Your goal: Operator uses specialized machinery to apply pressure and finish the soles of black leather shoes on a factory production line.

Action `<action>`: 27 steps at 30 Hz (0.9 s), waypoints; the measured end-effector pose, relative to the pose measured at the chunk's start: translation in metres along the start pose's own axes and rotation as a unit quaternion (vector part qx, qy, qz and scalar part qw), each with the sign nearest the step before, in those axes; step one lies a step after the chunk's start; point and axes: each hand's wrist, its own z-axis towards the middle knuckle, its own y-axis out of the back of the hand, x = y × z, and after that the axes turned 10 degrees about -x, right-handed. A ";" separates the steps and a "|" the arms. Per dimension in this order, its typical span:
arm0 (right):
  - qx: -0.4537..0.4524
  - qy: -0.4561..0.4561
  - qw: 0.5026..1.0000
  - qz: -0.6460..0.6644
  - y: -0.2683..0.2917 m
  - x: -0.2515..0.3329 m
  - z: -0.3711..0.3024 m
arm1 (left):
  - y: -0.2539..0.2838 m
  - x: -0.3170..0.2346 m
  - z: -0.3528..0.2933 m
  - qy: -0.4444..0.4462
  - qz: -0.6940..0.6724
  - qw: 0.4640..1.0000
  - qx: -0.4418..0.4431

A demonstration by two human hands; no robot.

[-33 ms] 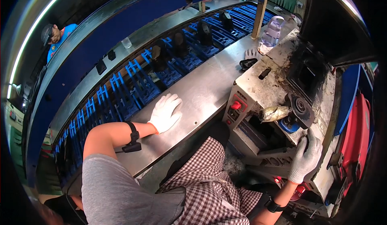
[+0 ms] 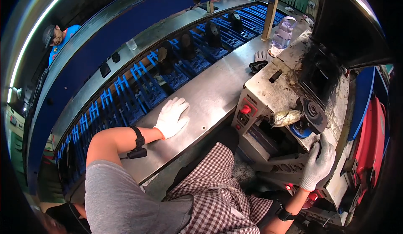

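Gloved in white, my left hand (image 2: 173,117) lies palm down on the metal worktop (image 2: 216,89), its fingers stretched out and holding nothing. My right hand (image 2: 320,162), in a greyish-white glove, rests at the side edge of a grimy white machine (image 2: 279,72). Its fingers point up, extended, with nothing visible in them. Just above those fingertips is a dark round-topped fitting (image 2: 312,113) over a blue base. Beside it sits a crumpled yellowish wrapped piece (image 2: 287,118). A red switch (image 2: 247,109) is on the machine's front panel.
Beyond the worktop runs a conveyor with blue slats (image 2: 138,89), carrying several dark shoe-like pieces (image 2: 213,34). A purple clear bottle (image 2: 284,33), a glove (image 2: 261,56) and a black object (image 2: 257,66) lie near the machine. A raised dark lid (image 2: 352,24) overhangs it. Another person (image 2: 58,39) is across the line.
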 end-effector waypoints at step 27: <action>0.005 -0.003 1.000 -0.009 -0.001 -0.003 -0.002 | -0.003 0.003 -0.003 0.018 -0.005 0.999 0.026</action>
